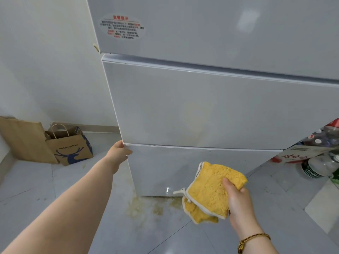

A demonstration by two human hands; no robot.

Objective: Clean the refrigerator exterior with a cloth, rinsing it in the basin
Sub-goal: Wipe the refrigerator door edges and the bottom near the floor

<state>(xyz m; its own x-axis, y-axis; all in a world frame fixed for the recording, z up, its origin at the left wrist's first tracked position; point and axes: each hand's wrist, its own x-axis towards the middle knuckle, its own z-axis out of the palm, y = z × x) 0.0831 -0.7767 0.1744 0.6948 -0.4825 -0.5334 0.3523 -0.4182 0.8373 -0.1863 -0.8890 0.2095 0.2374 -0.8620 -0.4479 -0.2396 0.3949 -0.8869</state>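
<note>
**Head view.**

- **Refrigerator** (pixel 201 107): white, with three fronts stacked. An oval printed sticker (pixel 122 27) is carried on the top front.
- **Step in hand, as judged:** wiping of the lowest front. The cloth is held just before it and is not seen to touch it.
- **Cloth** (pixel 211 187): yellow and fluffy, pale-bound with a hanging loop. It is folded double, with one corner drooping. It is held before the refrigerator's lower right.
- **Right hand** (pixel 238 200): the cloth is pinched, thumb on top and fingers beneath.
- **Left hand** (pixel 118 153): it is set on the refrigerator's left edge at the seam above the lowest front. The thumb is laid on the face. The fingers are curled round the side and mostly hidden.
- **Next move, as judged:** the cloth is to be pressed flat to the lowest front and drawn across. No basin is in view.
- **Also noted:** a yellowish stain (pixel 143 208) at the refrigerator's foot, and paper bags (pixel 71 147) to its left.
</note>
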